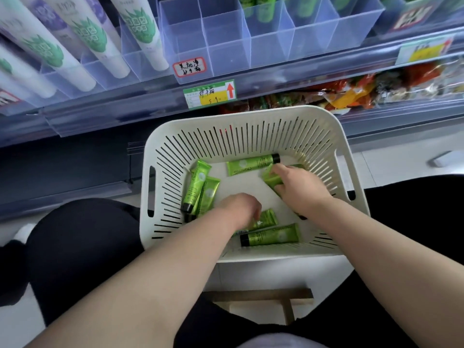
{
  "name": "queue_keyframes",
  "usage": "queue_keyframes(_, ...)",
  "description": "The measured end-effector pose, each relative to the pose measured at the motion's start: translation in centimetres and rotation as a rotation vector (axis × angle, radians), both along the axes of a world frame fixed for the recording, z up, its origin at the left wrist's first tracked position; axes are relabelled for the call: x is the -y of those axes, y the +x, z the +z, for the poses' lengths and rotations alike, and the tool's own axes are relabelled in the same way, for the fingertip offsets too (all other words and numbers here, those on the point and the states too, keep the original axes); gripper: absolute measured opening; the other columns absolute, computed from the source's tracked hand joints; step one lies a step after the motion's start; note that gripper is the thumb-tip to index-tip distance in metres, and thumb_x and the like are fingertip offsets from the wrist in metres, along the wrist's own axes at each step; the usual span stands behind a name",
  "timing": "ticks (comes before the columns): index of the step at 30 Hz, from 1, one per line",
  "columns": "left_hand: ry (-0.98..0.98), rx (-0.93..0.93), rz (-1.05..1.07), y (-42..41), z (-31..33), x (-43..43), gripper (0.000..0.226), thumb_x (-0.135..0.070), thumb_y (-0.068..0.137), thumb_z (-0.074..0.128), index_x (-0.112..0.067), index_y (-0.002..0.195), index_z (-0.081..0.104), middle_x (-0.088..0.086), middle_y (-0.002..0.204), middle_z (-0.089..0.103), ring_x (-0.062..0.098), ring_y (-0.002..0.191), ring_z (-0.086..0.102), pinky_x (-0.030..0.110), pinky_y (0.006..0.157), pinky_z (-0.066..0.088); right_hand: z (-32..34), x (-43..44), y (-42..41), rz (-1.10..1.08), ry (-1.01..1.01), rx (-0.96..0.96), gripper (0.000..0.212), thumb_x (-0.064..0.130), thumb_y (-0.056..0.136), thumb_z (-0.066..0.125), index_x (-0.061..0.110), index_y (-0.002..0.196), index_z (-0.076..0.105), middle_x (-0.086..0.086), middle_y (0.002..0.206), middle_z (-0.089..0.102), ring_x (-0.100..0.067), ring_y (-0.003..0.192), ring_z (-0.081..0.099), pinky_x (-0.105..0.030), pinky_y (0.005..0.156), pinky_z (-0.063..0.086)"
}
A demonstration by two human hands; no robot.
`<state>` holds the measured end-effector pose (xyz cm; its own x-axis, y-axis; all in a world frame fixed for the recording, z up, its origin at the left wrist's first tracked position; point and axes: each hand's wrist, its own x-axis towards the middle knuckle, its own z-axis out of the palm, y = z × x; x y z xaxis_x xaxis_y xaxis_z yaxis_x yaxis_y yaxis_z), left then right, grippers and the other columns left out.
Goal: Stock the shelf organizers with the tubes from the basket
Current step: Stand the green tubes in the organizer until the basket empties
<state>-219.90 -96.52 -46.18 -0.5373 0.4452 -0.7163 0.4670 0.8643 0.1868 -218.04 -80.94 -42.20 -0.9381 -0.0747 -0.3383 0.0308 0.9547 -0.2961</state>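
Observation:
A white slotted basket (pixel 251 121) sits between my knees and holds several small green tubes with black caps. My left hand (pixel 241 207) reaches down onto a green tube (pixel 267 219) near the front, fingers curled over it. My right hand (pixel 298 183) closes around another green tube (pixel 270 178) at the right side. One tube (pixel 252 164) lies at the back, two tubes (pixel 198 189) lie at the left, one tube (pixel 271 236) lies at the front. Above, the clear shelf organizer (pixel 226 46) has empty front compartments; green tubes (pixel 256 6) stand in its rear ones.
Tall white tubes with green leaf print (pixel 140 33) fill clear dividers at the upper left. A price tag with a red arrow (pixel 210 94) hangs on the shelf rail. Snack packets (pixel 351 94) lie on the lower shelf. A wooden stool (pixel 263 297) stands under the basket.

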Motion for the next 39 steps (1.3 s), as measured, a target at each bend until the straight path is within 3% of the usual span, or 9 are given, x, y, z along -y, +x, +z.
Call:
queue_keyframes(4,-0.153,-0.086,-0.302,0.5,-1.1,0.3,0.030,-0.016,0.090,0.061,-0.021,0.119,0.059,0.004,0.120,0.059,0.027,0.112,0.057,0.033,0.072,0.045,-0.6,0.3,0.5,0.004,-0.023,0.018,0.036,0.018,0.093,0.053,0.028,0.126,0.042,-0.004,0.101,0.064,-0.028,0.082,0.062,-0.037,0.064,0.053)
queue_keyframes(11,-0.129,-0.202,-0.211,0.1,-1.0,0.4,0.050,-0.027,0.085,0.064,-0.017,0.130,0.045,0.005,0.125,0.051,0.025,0.119,0.048,0.034,0.075,0.041,-1.3,1.2,-0.4,-0.077,-0.108,-0.040,0.036,0.013,0.090,0.054,0.026,0.122,0.045,-0.002,0.101,0.062,-0.025,0.078,0.060,-0.036,0.060,0.053)
queue_keyframes(15,-0.118,-0.119,-0.158,0.3,-1.7,-0.9,0.063,-0.035,0.081,0.072,-0.013,0.130,0.040,0.007,0.126,0.050,0.028,0.116,0.051,0.039,0.078,0.046,-1.4,0.7,-0.8,-0.122,-0.084,-0.064,0.035,0.008,0.089,0.054,0.022,0.119,0.045,0.001,0.090,0.055,-0.023,0.068,0.051,-0.030,0.049,0.038)
queue_keyframes(19,-0.194,-0.217,-0.086,-0.2,-2.1,-0.2,0.060,-0.013,0.082,0.065,-0.011,0.134,0.035,0.009,0.128,0.047,0.028,0.116,0.052,0.037,0.076,0.045,-1.5,0.7,-1.0,-0.132,-0.087,-0.042,0.036,0.010,0.090,0.053,0.024,0.122,0.044,0.000,0.099,0.058,-0.022,0.069,0.053,-0.030,0.049,0.037)
queue_keyframes(24,-0.190,-0.259,-0.110,-0.4,-2.6,0.2,0.060,-0.030,0.087,0.068,-0.014,0.134,0.034,0.007,0.128,0.048,0.027,0.115,0.052,0.035,0.068,0.038,-1.9,1.2,-0.9,-0.127,-0.105,-0.046,0.036,0.009,0.090,0.054,0.025,0.121,0.044,0.001,0.103,0.062,-0.021,0.073,0.057,-0.030,0.053,0.046)
queue_keyframes(27,-0.136,-0.266,-0.128,-0.2,-2.8,0.1,0.048,-0.017,0.089,0.059,-0.014,0.132,0.037,0.008,0.123,0.053,0.028,0.108,0.056,0.034,0.067,0.040,-1.9,1.0,-0.9,-0.143,-0.103,-0.054,0.038,0.006,0.089,0.054,0.025,0.120,0.044,0.002,0.102,0.062,-0.020,0.071,0.054,-0.029,0.052,0.043)
queue_keyframes(32,0.022,-0.206,0.307,-1.0,-1.0,1.4,0.034,-0.016,0.084,0.052,-0.021,0.118,0.048,0.008,0.104,0.063,0.033,0.094,0.061,0.031,0.061,0.042,-1.2,1.1,-1.2,-0.134,-0.101,-0.100,0.031,0.013,0.092,0.052,0.022,0.121,0.048,0.000,0.105,0.060,-0.020,0.081,0.047,-0.031,0.058,0.036)
queue_keyframes(37,0.312,-0.174,0.620,-1.0,1.1,3.7,0.013,-0.029,0.090,0.063,-0.021,0.091,0.053,-0.004,0.078,0.056,0.024,0.077,0.057,0.029,0.055,0.040,0.0,1.7,-0.9,-0.106,-0.123,-0.094,0.033,0.018,0.093,0.052,0.023,0.125,0.047,-0.001,0.109,0.061,-0.024,0.089,0.056,-0.033,0.062,0.047)
queue_keyframes(39,0.431,-0.213,0.696,-0.8,2.6,4.0,0.014,-0.029,0.090,0.065,-0.020,0.098,0.057,-0.005,0.079,0.058,0.022,0.080,0.058,0.030,0.060,0.042,0.8,1.9,-0.8,-0.071,-0.112,-0.127,0.032,0.020,0.093,0.051,0.022,0.124,0.047,0.000,0.107,0.061,-0.024,0.089,0.057,-0.033,0.062,0.048)
